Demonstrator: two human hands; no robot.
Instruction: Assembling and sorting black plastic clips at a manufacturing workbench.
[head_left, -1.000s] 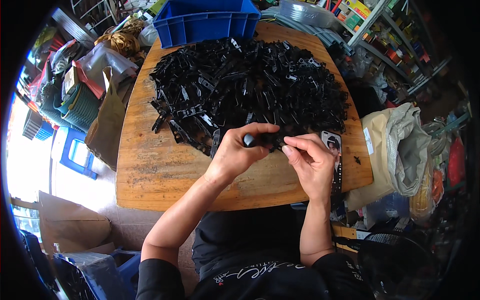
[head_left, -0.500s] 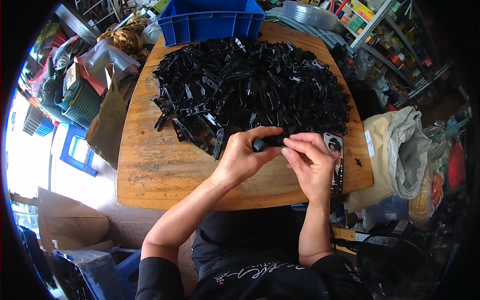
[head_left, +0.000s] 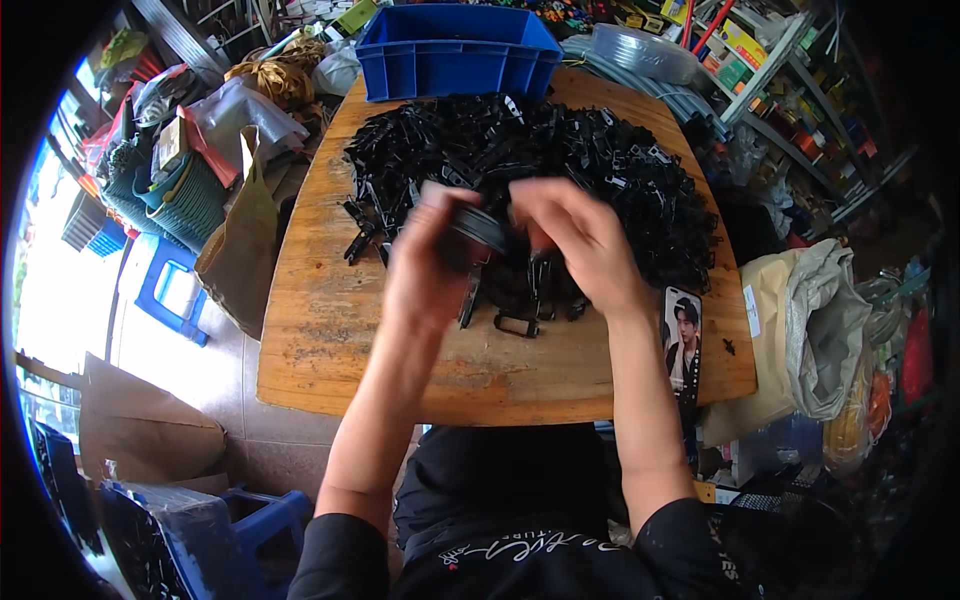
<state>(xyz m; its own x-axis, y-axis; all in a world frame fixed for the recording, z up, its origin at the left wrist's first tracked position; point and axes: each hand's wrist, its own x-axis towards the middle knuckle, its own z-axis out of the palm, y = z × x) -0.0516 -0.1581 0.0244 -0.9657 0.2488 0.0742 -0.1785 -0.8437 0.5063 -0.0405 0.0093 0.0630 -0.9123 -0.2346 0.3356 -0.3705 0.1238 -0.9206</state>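
Left hand (head_left: 416, 262) curled round dark piece (head_left: 478, 229), long axis blurred; right hand (head_left: 588, 242), can't tell grip; blue bin (head_left: 455, 75), bottom hidden.

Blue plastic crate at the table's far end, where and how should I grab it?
Probably grip the blue plastic crate by the rim at its left and right ends, from above: it stands upright with an open top, and the pile of black parts crowds its near side.

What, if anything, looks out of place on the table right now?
One small black piece lies alone near the right edge of the wooden table, beyond the phone. It looks odd because it's well apart from the pile of black parts.
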